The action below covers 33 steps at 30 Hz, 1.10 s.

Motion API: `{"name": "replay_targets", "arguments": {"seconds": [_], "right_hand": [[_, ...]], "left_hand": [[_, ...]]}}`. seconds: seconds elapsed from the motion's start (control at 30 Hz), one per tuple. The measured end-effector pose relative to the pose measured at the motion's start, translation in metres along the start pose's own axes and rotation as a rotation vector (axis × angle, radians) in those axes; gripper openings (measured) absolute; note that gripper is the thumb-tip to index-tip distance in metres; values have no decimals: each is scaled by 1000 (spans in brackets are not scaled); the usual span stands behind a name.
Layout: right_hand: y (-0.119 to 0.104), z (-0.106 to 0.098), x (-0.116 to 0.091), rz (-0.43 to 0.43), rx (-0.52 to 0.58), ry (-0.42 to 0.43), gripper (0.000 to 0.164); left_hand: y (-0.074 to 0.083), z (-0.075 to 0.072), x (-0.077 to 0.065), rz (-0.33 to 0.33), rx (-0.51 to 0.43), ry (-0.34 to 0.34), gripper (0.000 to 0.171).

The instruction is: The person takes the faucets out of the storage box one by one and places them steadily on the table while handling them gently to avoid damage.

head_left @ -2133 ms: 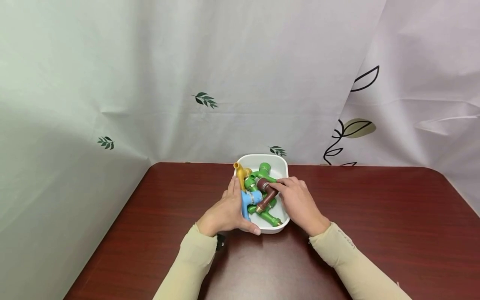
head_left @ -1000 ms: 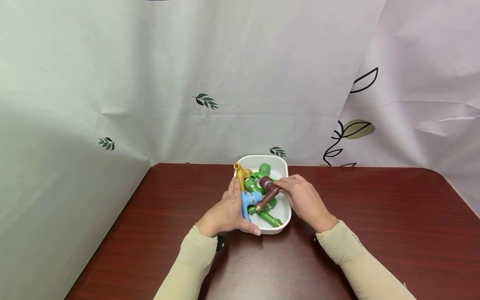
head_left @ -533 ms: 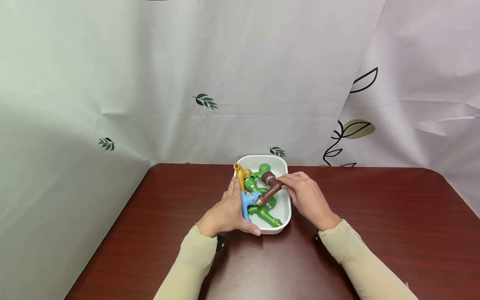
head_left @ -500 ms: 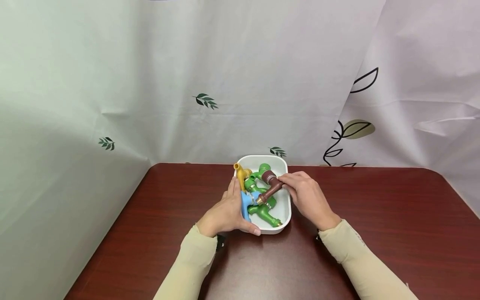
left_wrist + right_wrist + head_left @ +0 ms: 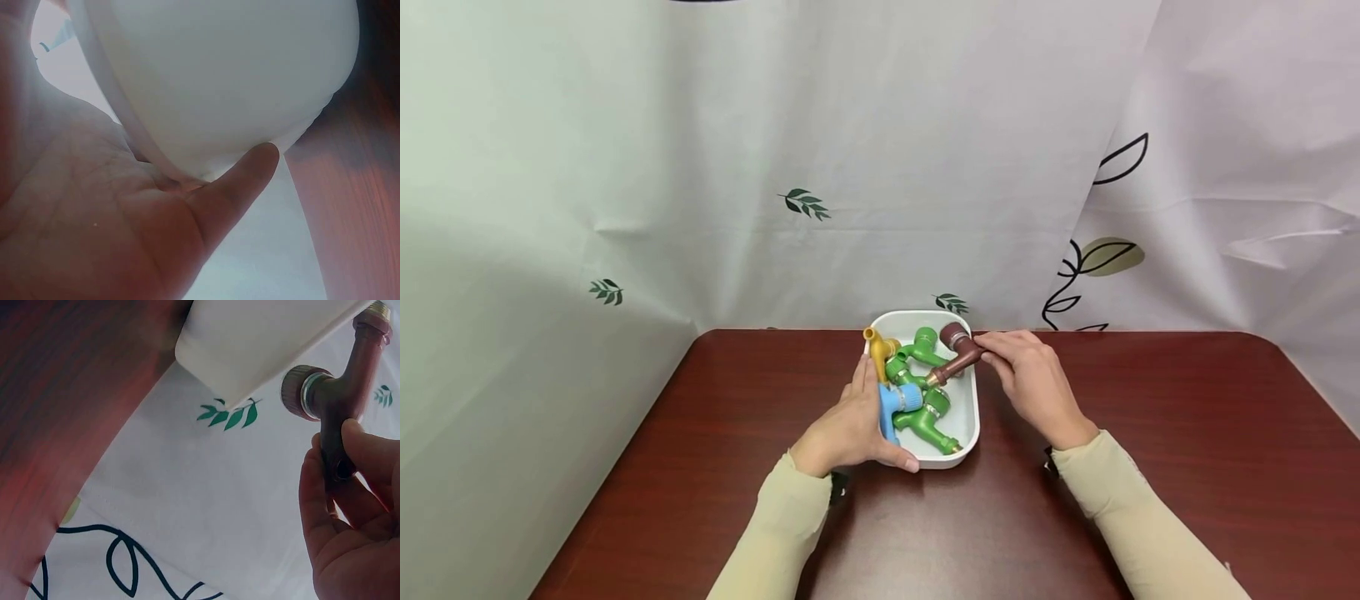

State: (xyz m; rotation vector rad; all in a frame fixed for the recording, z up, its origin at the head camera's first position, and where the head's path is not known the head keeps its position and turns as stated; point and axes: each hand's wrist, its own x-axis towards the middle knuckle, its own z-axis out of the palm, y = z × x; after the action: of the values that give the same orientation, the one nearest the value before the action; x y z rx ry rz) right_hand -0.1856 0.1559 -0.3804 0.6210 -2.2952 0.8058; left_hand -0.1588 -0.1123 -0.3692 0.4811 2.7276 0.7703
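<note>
My right hand (image 5: 1033, 382) pinches a brown tap (image 5: 962, 360) near its spout end, over the right side of a white tub (image 5: 976, 417). In the right wrist view, thumb and fingers grip the spout of the brown tap (image 5: 342, 394), its ribbed knob pointing left. Along the tub's left side lies my left hand (image 5: 842, 427), fingers straight, thumb stretched along the front wall. The left wrist view shows that thumb against the wall of the tub (image 5: 219, 75). Inside are a yellow tap (image 5: 883, 350), a blue tap (image 5: 900, 399) partly behind the left hand, and several green taps (image 5: 927, 429).
The tub stands at the back edge of a dark red wooden table (image 5: 1142, 433). Behind it hangs a pale cloth (image 5: 880, 150) with leaf prints. More cloth (image 5: 542, 333) runs along the table's left side.
The right hand has lifted the brown tap off the pile and carried it right and back, toward the tub's right rim. Green taps beneath it show more fully. The left hand stays at the tub.
</note>
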Motion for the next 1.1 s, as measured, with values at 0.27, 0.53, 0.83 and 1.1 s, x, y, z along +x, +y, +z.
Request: {"name": "replay_targets", "arguments": {"seconds": [0.27, 0.53, 0.83, 1.1], "right_hand": [[4, -5, 0, 61, -11, 38, 26], [8, -5, 0, 63, -6, 78, 24], [13, -11, 1, 127, -17, 105, 24], [16, -17, 1, 163, -60, 118, 24]], "left_hand": [[0, 0, -1, 2, 5, -4, 153], [0, 0, -1, 4, 8, 1, 153], [-1, 1, -1, 11, 6, 4, 153], [-1, 0, -1, 11, 5, 3, 152]]}}
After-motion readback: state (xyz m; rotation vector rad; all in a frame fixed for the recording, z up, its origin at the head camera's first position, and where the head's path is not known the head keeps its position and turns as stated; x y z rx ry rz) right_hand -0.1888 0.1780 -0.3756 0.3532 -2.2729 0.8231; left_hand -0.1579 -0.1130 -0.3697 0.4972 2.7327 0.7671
